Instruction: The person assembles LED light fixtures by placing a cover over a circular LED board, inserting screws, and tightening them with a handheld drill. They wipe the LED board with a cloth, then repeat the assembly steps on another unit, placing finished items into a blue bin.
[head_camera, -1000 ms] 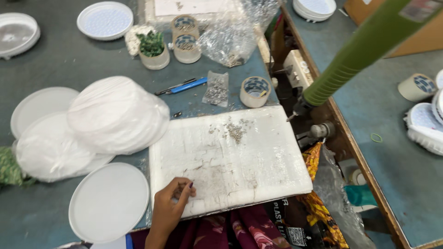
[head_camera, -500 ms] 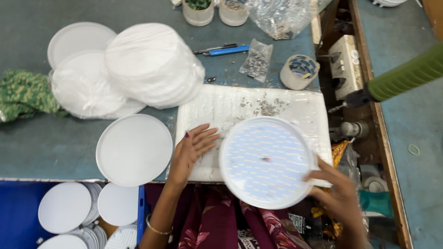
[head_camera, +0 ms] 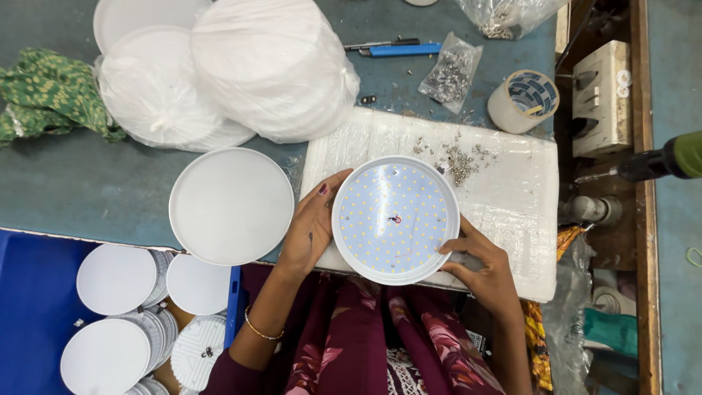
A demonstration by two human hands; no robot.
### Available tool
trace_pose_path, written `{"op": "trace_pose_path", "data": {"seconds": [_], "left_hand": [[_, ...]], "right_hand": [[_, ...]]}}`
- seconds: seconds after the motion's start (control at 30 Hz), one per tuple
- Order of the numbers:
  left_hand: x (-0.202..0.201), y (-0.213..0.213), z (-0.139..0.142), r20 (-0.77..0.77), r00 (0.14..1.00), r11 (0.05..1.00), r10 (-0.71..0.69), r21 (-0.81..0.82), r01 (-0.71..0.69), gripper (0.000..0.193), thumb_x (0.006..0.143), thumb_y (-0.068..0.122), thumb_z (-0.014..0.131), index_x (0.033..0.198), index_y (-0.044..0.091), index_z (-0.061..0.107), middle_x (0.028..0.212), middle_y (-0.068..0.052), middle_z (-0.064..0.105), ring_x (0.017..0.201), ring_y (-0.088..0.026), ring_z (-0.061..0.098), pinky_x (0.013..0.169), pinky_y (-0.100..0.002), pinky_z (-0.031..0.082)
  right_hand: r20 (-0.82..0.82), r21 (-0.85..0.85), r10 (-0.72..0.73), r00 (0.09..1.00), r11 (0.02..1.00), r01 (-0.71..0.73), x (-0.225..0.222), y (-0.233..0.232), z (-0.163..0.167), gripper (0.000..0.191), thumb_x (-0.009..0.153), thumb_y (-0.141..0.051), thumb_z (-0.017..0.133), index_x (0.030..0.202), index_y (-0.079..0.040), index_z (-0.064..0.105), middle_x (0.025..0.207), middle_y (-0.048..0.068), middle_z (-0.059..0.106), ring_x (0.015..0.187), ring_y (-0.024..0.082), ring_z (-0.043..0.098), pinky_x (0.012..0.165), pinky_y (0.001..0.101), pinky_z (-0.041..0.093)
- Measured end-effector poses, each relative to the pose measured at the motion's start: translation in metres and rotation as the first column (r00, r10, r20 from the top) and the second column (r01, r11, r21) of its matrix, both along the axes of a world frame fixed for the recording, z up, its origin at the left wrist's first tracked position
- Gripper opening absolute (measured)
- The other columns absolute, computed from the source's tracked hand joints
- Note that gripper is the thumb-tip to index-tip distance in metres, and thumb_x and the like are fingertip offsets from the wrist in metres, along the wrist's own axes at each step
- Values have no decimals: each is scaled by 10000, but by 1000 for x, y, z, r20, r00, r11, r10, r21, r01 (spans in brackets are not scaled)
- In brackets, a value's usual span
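Observation:
A round white lamp panel (head_camera: 395,218) dotted with small light points lies face up on a white foam pad (head_camera: 512,183). My left hand (head_camera: 313,227) grips its left rim and my right hand (head_camera: 479,257) grips its lower right rim. A small heap of loose screws (head_camera: 461,159) lies on the pad just beyond the panel. A plain white round cover (head_camera: 231,205) rests on the bench to the left of my left hand.
Bagged stacks of white covers (head_camera: 270,66) sit at the back left beside a green cloth (head_camera: 47,91). A screw bag (head_camera: 447,73), blue pen (head_camera: 398,50) and tape roll (head_camera: 523,101) lie behind the pad. A blue crate (head_camera: 29,307) with stacked discs (head_camera: 113,278) stands lower left.
The panel has come to rest nearer the pad's front middle, and my left hand has moved from the pad onto the panel's left rim. The view has shifted closer.

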State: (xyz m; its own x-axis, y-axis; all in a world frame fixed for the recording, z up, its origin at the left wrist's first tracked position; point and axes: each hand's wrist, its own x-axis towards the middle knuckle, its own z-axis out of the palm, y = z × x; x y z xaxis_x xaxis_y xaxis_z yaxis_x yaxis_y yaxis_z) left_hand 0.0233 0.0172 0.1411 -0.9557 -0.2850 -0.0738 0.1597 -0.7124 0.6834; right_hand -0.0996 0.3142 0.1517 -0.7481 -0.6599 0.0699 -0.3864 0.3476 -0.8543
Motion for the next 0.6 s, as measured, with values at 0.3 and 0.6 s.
{"op": "trace_pose_path", "data": {"seconds": [0.3, 0.6], "left_hand": [[6, 21, 19, 295, 873, 663, 388, -748, -41, 408, 970, 75, 600, 1377, 50, 604, 1219, -160, 716, 1093, -238, 715, 921, -332, 562], [6, 20, 30, 65, 843, 298, 534, -948, -115, 373, 957, 17, 594, 1318, 44, 686, 1012, -120, 606, 850, -237, 631, 768, -366, 517]], "right_hand": [[-12, 57, 172, 985, 984, -171, 3, -7, 17, 353, 698, -187, 854, 1037, -128, 775, 1636, 187, 385, 1532, 376, 335, 1206, 509, 302], [-388, 263, 191, 902, 961, -91, -3, -80, 48, 457, 887, -423, 713, 1315, -261, 719, 1729, 218, 106, 1601, 448, 67, 1256, 580, 91]]}}
